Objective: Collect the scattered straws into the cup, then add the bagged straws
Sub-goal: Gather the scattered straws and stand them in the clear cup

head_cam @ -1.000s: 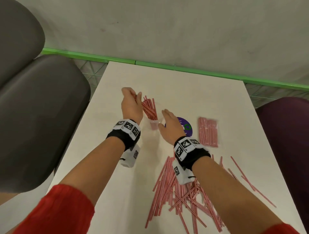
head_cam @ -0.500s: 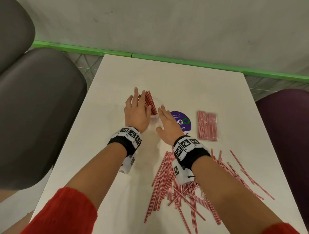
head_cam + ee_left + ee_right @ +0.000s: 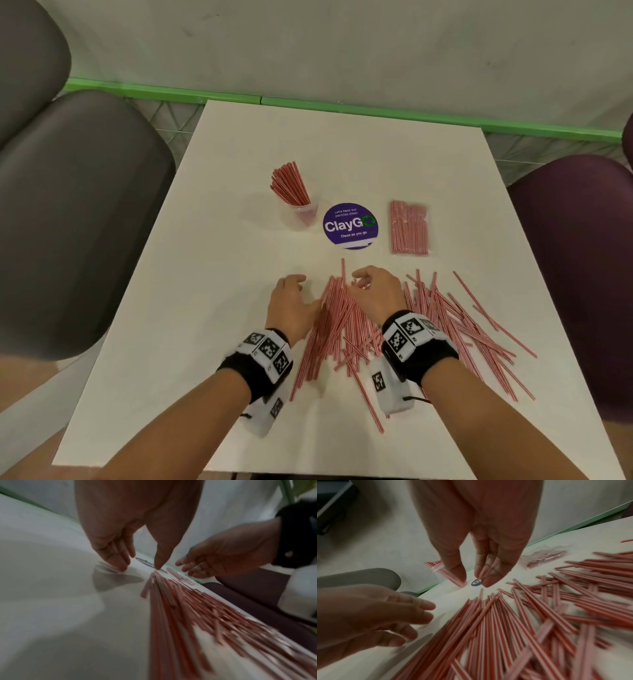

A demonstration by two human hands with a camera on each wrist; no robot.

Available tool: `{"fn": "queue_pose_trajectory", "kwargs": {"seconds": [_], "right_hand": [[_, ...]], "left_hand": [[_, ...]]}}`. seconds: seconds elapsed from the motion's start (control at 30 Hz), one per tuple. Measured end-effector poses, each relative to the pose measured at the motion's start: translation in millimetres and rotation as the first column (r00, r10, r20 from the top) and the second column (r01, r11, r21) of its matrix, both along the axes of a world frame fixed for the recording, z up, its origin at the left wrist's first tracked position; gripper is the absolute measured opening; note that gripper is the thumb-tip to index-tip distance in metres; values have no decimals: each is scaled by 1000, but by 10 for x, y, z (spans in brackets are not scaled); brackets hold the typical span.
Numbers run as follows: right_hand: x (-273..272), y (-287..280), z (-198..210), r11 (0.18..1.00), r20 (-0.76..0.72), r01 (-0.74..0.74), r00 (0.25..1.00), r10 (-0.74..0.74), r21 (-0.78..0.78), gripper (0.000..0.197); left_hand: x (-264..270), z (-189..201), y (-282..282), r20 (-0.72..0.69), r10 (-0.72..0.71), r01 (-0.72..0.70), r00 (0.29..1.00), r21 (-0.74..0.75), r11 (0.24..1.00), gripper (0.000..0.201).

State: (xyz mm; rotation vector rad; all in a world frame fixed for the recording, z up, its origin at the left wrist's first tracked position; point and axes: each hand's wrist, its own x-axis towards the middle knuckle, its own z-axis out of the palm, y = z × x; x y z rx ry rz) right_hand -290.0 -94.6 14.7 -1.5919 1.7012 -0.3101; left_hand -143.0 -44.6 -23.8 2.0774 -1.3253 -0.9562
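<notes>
A clear plastic cup (image 3: 301,216) stands mid-table with a bunch of red-and-white straws (image 3: 289,186) leaning out of it; the same cup (image 3: 439,573) shows in the right wrist view. A heap of scattered straws (image 3: 404,329) covers the near right of the white table (image 3: 205,274). The sealed bag of straws (image 3: 409,228) lies flat beyond the heap. My left hand (image 3: 291,301) hovers at the heap's left edge, fingers relaxed and holding nothing. My right hand (image 3: 375,291) hangs over the heap's far end, fingers (image 3: 488,574) pointing down, empty.
A round purple ClayGo sticker (image 3: 350,226) lies between cup and bag. A grey chair (image 3: 75,222) stands along the table's left side, a purple chair (image 3: 579,257) on the right. A green strip (image 3: 342,109) runs along the wall behind.
Both hands have pulled back from the cup toward me and now hang over the scattered heap. The cup stands free with its straws.
</notes>
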Motion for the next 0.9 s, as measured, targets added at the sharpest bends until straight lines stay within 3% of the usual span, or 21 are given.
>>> {"fn": "queue_pose_trajectory", "kwargs": {"seconds": [0.2, 0.3, 0.47, 0.73, 0.9], "right_hand": [[-130, 253, -71, 997, -160, -13, 987, 25, 73, 47], [-82, 347, -83, 992, -186, -26, 981, 49, 125, 43], [22, 403, -140, 995, -81, 11, 997, -3, 97, 35], [37, 350, -166, 985, 81, 67, 993, -81, 162, 26], [38, 340, -231, 982, 198, 101, 971, -132, 161, 28]], "left_hand": [[-112, -25, 364, 68, -50, 41, 996, 120, 992, 50], [-215, -26, 371, 64, -37, 29, 997, 128, 991, 50], [-344, 3, 219, 29, 51, -55, 998, 127, 990, 43], [-433, 14, 79, -84, -5, 18, 996, 156, 988, 25], [-446, -51, 20, -214, -33, 75, 976, 187, 979, 43]]}}
